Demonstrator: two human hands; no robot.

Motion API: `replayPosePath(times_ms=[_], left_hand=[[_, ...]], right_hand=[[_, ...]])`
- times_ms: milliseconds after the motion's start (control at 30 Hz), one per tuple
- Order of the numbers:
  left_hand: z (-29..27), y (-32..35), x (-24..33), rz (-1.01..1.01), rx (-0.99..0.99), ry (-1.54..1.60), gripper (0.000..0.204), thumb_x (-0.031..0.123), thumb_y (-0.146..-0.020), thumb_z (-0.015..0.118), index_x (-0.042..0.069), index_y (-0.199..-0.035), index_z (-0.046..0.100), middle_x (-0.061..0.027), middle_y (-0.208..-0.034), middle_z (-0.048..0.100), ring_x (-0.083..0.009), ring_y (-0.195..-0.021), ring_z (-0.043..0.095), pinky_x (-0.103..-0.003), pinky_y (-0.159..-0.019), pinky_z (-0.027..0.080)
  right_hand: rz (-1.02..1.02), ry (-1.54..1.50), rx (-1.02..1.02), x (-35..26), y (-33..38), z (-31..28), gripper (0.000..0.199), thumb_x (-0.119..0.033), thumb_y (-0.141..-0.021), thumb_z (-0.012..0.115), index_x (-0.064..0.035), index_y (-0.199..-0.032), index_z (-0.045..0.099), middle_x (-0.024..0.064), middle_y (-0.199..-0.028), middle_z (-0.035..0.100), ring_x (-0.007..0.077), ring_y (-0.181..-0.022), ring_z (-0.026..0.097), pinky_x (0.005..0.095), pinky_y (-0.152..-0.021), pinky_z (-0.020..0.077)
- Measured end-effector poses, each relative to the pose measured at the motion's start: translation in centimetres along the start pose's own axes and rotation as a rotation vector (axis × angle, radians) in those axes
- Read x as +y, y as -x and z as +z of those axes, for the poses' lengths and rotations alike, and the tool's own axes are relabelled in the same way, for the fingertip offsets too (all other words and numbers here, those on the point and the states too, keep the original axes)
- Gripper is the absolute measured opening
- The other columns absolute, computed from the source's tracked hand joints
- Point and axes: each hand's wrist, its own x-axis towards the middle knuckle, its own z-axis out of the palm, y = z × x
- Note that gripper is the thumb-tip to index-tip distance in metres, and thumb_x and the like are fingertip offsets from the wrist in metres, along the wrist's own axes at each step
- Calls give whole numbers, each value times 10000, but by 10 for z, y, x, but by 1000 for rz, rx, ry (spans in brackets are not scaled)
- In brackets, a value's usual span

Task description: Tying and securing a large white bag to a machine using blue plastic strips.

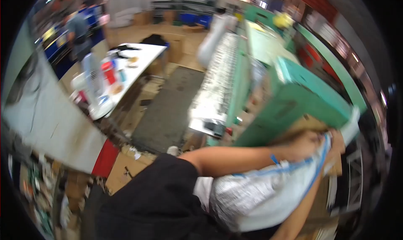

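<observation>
A large pale, translucent bag point(273, 198) with blue edging hangs in front of me at the lower right, with silvery, crinkled material showing inside it. My left hand point(305, 146) is closed on the bag's gathered upper edge, its forearm reaching across from the left. Right beside it, my right hand point(336, 144) also grips that edge, with the forearm rising from below. Motion blur smears the fingers of both hands. Just beyond my hands stands the green end housing point(289, 99) of a machine.
The machine's long pale bed point(216, 78) runs away from me. To the left, a white table point(145, 53) carries a red bottle point(108, 73) and a fan point(92, 74). A dark mat point(170, 105) lies between them. Another person point(78, 34) stands at the far left.
</observation>
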Motion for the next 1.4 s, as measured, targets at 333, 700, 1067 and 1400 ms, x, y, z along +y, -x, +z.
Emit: replayPosePath(times_ms=[333,700,1067,1400], left_hand=[[-5,8,45,-125,-295,8,355,351,-999,616,6,-1034,688,26,-862,638,-36,-764,535,-219,-667,447],[-10,10,40,-11,-125,-36,218,236,-974,657,44,-877,693,56,-749,603,-22,-662,496,-232,-581,405],[-14,0,7,-114,8,103,304,366,-987,638,122,-807,658,101,-745,541,-7,-699,426,-218,-627,353],[-2,16,23,103,141,39,296,361,-1003,616,106,-895,721,85,-772,622,-5,-695,494,-206,-613,393]], right_hand=[[68,-252,235,-46,-22,-1,207,-137,-834,579,-90,-1034,603,80,-1026,630,232,-1059,556,387,-961,275],[46,-256,100,-50,-34,-11,133,-52,-806,640,-114,-923,631,26,-913,619,219,-985,590,368,-922,300],[66,57,124,-63,-31,-12,156,-117,-806,659,-166,-949,620,-3,-987,601,162,-1053,597,404,-901,250],[261,220,154,-83,-30,-17,240,-191,-855,701,-240,-1080,632,45,-1295,507,230,-1243,491,460,-945,258]])
